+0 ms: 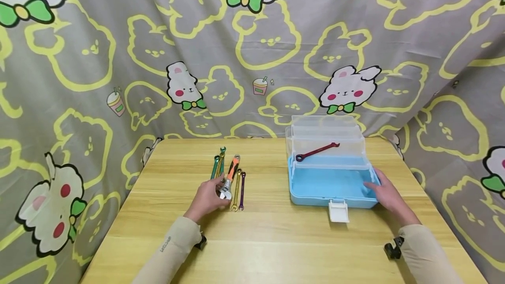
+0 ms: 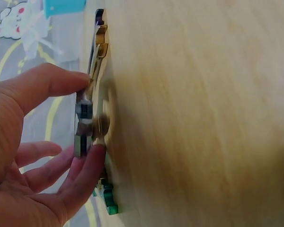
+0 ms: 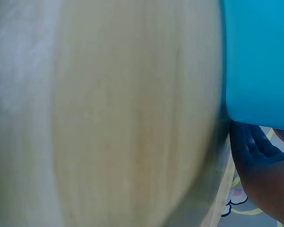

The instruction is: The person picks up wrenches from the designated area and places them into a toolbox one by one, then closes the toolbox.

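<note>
Several wrenches lie side by side on the wooden table [image 1: 276, 240]: a green one [image 1: 215, 166], gold ones [image 1: 236, 189], a purple one [image 1: 242, 189] and an adjustable wrench [image 1: 230, 179] with an orange handle. My left hand [image 1: 209, 197] pinches the adjustable wrench's metal head [image 2: 84, 124] between thumb and fingers. A blue toolbox [image 1: 329, 187] stands open on the right, its clear tiers raised. A red wrench [image 1: 317, 151] lies in one clear tray. My right hand [image 1: 384, 193] holds the box's front right corner, thumb on the rim, fingers [image 3: 255, 156] against the blue wall [image 3: 255, 61].
A white latch [image 1: 338, 211] hangs from the box's front towards me. A grey cloth printed with rabbits [image 1: 252, 47] drapes behind and around the table. Bare wood lies between the wrenches and the box and along the near edge.
</note>
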The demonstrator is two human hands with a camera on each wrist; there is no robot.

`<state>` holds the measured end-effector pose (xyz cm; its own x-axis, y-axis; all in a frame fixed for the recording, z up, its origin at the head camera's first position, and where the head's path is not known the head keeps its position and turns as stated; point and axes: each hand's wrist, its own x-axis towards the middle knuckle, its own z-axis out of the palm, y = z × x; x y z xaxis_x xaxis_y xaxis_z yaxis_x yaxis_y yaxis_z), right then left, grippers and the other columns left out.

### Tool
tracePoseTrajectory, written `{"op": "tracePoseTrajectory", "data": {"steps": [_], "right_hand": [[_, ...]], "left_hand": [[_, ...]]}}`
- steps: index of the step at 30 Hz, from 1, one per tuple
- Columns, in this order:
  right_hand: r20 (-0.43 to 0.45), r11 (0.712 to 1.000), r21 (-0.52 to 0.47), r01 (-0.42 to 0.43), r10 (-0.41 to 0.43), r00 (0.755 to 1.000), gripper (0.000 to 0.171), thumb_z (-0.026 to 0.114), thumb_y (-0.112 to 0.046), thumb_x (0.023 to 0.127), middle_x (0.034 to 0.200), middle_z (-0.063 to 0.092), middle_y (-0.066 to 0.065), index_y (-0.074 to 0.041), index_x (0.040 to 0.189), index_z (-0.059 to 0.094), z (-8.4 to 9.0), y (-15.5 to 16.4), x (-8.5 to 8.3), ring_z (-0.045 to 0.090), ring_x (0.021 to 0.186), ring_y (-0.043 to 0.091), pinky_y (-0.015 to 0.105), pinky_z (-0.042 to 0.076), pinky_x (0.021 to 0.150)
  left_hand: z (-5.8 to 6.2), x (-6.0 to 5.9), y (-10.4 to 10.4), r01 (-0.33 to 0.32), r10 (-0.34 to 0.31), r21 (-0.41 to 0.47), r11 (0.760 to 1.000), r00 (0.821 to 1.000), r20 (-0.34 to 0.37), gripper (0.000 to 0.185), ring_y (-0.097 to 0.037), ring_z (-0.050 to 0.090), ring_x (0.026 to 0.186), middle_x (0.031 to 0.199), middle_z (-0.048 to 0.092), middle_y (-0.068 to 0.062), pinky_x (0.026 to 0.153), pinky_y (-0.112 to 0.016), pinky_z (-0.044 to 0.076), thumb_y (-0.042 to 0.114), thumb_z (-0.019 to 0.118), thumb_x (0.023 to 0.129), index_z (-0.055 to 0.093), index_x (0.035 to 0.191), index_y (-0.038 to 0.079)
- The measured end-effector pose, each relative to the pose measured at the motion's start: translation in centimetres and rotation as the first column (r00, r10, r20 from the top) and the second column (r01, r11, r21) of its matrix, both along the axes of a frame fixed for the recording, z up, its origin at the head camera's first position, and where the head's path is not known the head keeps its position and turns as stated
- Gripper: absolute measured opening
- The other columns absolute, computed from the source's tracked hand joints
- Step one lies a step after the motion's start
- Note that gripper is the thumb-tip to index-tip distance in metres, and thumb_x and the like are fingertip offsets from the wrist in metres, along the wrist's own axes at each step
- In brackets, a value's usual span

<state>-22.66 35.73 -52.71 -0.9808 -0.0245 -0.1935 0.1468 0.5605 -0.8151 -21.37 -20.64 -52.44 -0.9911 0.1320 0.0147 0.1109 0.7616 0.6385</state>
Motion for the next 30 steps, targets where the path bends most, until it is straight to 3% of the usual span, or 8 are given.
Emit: {"op": "tracePoseTrajectory", "data": {"steps": [17,25,30], "right_hand": [[0.0,1.0,0.0,-0.004,0.004,1.0,0.075,0.043,-0.023,0.111,0.165,0.001,0.039,0.002,0.163,-0.003,0.22,-0.25,0.18,0.002,0.15,0.064,0.08,0.007,0.116],[-0.004,1.0,0.006,-0.004,0.004,1.0,0.074,0.043,-0.022,0.111,0.165,0.001,0.039,0.003,0.163,-0.003,0.16,-0.21,0.09,0.001,0.15,0.064,0.08,0.006,0.116],[0.003,1.0,0.009,-0.003,0.003,1.0,0.074,0.042,-0.022,0.111,0.165,0.0,0.039,0.002,0.163,-0.004,0.26,-0.25,0.14,0.0,0.15,0.064,0.08,0.006,0.116]], "left_hand": [[0.08,-0.62,-0.01,-0.017,0.013,0.048,0.999,0.996,0.083,0.086,-0.029,0.069,0.112,0.127,0.072,-0.017,0.098,-0.044,0.057,0.005,0.096,0.067,0.057,0.144,-0.003],[0.12,-0.71,-0.07,-0.003,0.003,0.0,1.0,0.998,0.059,0.081,-0.026,0.068,0.1,0.12,0.073,-0.016,0.092,-0.044,0.058,0.006,0.095,0.066,0.061,0.138,-0.005],[-0.08,-0.63,-0.16,-0.037,0.035,0.017,0.999,0.995,0.097,0.08,-0.022,0.066,0.098,0.118,0.072,-0.011,0.091,-0.043,0.058,0.006,0.095,0.067,0.061,0.139,-0.001]]}}
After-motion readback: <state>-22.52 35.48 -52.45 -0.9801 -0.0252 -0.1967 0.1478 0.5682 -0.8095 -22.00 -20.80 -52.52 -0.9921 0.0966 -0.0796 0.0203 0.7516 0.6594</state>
